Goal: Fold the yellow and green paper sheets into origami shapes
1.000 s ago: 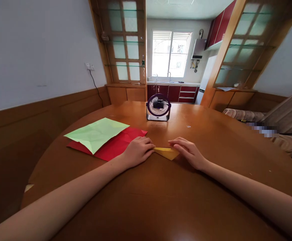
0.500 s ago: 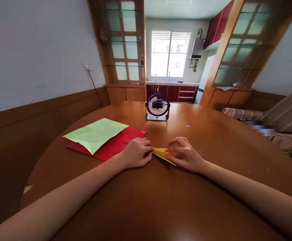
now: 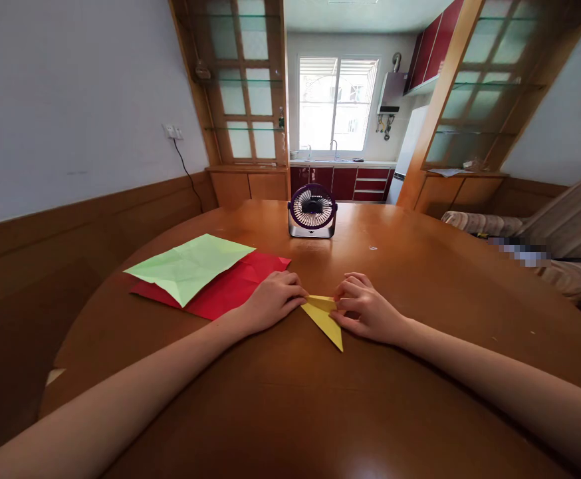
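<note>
A small folded sheet of yellow paper point(image 3: 326, 322) lies low over the table between my hands, one pointed flap aimed toward me. My left hand point(image 3: 281, 297) pinches its left corner with fingers and thumb pressed together. On the other side, my right hand point(image 3: 365, 309) grips the paper's right part between thumb and curled fingers, which hide that end. Just left of my left hand lies red paper point(image 3: 240, 286), partly covered by a creased light green sheet point(image 3: 193, 263).
A small purple desk fan point(image 3: 313, 209) stands on the round wooden table point(image 3: 290, 412) beyond my hands. A tiny white scrap point(image 3: 373, 248) rests to the right of the fan. At the far right is a striped sofa point(image 3: 490, 224).
The yellow paper's near flap has swung down toward me and shows a wider face. My right fingers have curled in closer around its right part; my left hand stays at the left corner.
</note>
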A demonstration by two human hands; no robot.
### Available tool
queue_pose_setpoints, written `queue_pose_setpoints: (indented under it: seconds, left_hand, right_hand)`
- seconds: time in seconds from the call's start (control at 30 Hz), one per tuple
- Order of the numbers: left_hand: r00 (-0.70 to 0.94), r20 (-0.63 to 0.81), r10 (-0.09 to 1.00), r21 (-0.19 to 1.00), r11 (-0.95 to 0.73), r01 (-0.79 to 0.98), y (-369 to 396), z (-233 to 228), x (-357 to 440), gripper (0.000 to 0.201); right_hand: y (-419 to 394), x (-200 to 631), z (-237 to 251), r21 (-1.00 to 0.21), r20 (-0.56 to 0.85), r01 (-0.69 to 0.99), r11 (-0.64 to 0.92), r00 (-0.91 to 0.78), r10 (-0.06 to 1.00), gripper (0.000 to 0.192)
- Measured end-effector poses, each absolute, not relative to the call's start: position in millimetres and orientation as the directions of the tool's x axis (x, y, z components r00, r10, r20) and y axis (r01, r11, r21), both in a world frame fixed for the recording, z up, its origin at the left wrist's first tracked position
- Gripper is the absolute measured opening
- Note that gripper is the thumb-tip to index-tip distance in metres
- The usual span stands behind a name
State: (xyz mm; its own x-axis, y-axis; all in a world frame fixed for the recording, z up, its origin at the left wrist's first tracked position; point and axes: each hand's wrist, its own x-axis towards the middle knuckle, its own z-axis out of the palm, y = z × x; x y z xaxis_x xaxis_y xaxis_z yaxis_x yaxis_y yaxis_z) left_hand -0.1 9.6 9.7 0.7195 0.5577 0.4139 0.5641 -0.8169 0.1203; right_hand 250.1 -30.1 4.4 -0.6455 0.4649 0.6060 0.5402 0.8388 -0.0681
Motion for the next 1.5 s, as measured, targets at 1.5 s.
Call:
queue_pose_setpoints:
  seconds: [1.5]
  left_hand:
    - [0.619,0.325,0.715,0.551,-0.675,0.491,5.4,18.3,9.0,0.007]
  right_hand:
    - [-11.6,251.4,5.3,-0.557,0.424,0.482,0.676,-0.535,0.731,0.036]
